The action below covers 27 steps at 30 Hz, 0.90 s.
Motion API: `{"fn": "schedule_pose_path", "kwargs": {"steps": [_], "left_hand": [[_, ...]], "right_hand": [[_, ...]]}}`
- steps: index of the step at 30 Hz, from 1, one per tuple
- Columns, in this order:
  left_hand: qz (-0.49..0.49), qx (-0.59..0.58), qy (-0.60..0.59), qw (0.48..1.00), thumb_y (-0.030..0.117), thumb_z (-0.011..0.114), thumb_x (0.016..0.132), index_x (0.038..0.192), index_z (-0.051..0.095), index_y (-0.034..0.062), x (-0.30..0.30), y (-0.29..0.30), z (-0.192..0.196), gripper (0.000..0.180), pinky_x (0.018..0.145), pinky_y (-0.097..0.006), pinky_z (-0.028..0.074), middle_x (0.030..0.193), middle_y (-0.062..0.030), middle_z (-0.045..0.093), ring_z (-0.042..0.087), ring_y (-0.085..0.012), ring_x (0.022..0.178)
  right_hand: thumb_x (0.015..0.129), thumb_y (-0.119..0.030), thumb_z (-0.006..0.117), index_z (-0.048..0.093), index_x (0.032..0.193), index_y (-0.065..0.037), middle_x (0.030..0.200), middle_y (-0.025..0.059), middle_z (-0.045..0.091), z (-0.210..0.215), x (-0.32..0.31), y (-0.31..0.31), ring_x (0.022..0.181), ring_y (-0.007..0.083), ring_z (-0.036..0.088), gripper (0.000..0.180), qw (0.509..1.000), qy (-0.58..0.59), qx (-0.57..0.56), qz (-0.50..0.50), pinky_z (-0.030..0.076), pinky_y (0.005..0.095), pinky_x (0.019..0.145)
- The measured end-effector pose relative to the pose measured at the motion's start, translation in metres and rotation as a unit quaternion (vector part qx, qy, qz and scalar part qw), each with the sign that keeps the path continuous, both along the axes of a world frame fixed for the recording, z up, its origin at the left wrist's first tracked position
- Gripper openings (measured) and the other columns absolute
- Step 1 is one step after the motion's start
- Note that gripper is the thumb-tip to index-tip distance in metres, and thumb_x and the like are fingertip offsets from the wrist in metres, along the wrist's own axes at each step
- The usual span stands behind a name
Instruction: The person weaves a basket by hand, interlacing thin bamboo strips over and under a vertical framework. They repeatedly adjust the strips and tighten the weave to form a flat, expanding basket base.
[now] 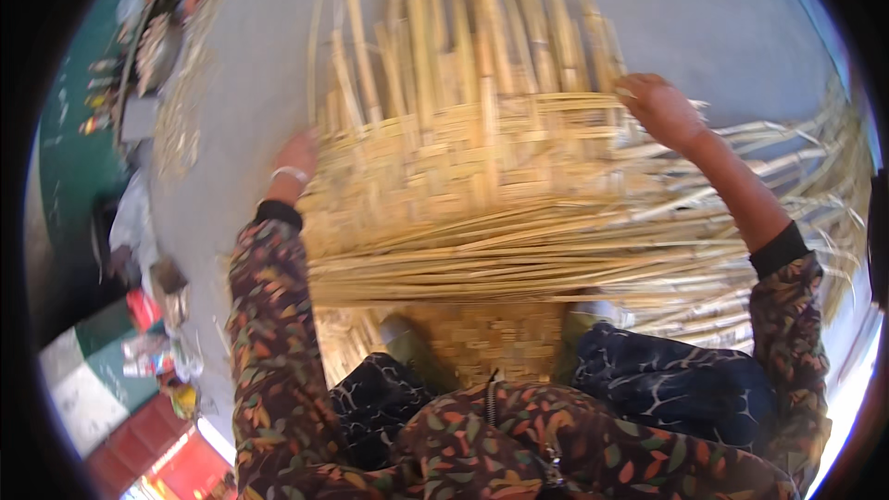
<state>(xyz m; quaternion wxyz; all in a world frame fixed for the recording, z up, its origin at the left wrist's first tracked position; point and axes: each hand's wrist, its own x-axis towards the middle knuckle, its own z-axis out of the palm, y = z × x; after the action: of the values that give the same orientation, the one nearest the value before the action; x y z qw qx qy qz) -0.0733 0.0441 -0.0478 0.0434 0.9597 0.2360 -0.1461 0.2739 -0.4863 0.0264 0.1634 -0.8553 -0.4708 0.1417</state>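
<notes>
A partly woven reed mat (454,162) spreads out in front of me, with upright split reeds (486,28) sticking out beyond its far edge. Along that edge runs a crosswise reed strip (546,102). At the far right corner, my right hand (659,109) is closed, its fingers pinching the strip's end. My left hand (298,156), with a pale bracelet at the wrist, is at the mat's left edge. Motion blurs its fingers, so its grip is unclear. Between my arms, a bundle of loose long reed strips (482,245) lies across the near part of the mat.
My shoes (407,343) and a finished stretch of weave (505,338) are below the bundle. Loose strips fan out right (787,153). On the left are a pile of reed scraps (181,120), plastic bags (136,222) and assorted clutter beside a green wall (74,120).
</notes>
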Motion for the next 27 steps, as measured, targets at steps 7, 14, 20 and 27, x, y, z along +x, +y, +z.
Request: {"fn": "schedule_pose_path", "kwargs": {"steps": [7,14,20,27], "left_hand": [[0.017,0.004,0.126,0.992,0.018,0.051,0.088,0.11,0.06,0.0127,0.038,-0.057,0.054,0.025,0.088,-0.04,0.044,0.112,-0.0109,0.059,0.054,-0.0315,0.105],[-0.006,-0.035,0.116,0.993,0.018,0.054,0.087,0.101,0.064,0.0143,0.035,-0.046,0.048,0.018,0.083,-0.04,0.046,0.102,-0.009,0.063,0.058,-0.0306,0.097],[-0.037,-0.005,0.181,0.983,0.02,0.045,0.089,0.098,0.063,0.0181,0.034,-0.037,0.053,0.02,0.083,-0.044,0.045,0.101,-0.0093,0.064,0.058,-0.0316,0.098],[-0.083,0.082,0.232,0.966,0.013,0.043,0.086,0.097,0.062,0.0077,0.041,-0.039,0.051,0.022,0.084,-0.045,0.045,0.104,-0.0152,0.062,0.058,-0.0327,0.099]], "right_hand": [[0.087,-0.021,0.052,0.06,0.091,-0.004,0.092,0.0172,0.06,-0.006,0.013,0.025,0.089,0.0361,0.056,0.02,0.993,0.03,-0.111,-0.01,0.045,0.0423,0.078],[0.087,-0.027,0.053,0.056,0.087,-0.002,0.086,0.0171,0.058,-0.019,0.022,0.019,0.078,0.0338,0.055,0.025,0.987,0.122,-0.1,-0.034,0.043,0.0403,0.071],[0.087,-0.027,0.052,0.055,0.088,-0.003,0.086,0.0192,0.059,-0.02,0.011,0.032,0.083,0.0376,0.056,0.024,0.985,0.113,-0.119,-0.046,0.043,0.0439,0.073],[0.088,-0.029,0.052,0.055,0.09,-0.005,0.087,0.0179,0.06,-0.016,0.01,0.035,0.083,0.0371,0.057,0.025,0.98,0.098,-0.166,-0.047,0.043,0.0445,0.073]]}}
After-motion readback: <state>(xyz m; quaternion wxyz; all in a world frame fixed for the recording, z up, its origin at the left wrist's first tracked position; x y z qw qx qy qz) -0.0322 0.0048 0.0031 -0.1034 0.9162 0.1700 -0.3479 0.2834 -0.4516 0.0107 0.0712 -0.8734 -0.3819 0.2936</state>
